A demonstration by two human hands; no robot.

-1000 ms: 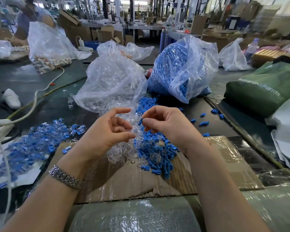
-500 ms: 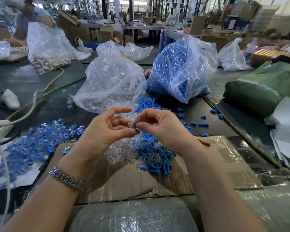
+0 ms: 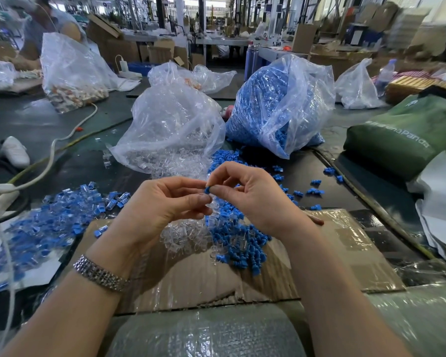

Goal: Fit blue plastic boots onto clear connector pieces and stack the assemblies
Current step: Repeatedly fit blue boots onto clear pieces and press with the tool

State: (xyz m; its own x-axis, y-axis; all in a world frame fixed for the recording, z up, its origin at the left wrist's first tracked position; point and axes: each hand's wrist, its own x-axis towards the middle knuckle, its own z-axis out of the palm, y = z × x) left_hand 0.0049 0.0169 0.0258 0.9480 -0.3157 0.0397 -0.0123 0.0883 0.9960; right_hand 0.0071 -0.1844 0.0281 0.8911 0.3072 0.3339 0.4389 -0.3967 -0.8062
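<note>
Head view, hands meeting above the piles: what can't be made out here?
- Clear connector piece: hidden behind the left hand fingers; whether it holds one is unclear.
- Blue boot: only a tip shows in the right hand pinch; how far it is fitted is hidden.
- Green bag lettering: blurred.

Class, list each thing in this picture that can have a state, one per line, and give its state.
Small blue plastic boot: pinched between both hands' fingertips.
Left hand: fingers curled, gripping at the boot.
Right hand: fingers curled, pinching the boot.
Clear plastic bag of clear connector pieces: open, spilling onto the table.
Clear plastic bag of blue boots: open, spilling.
Pile of finished blue-and-clear assemblies: loose heap.
</note>
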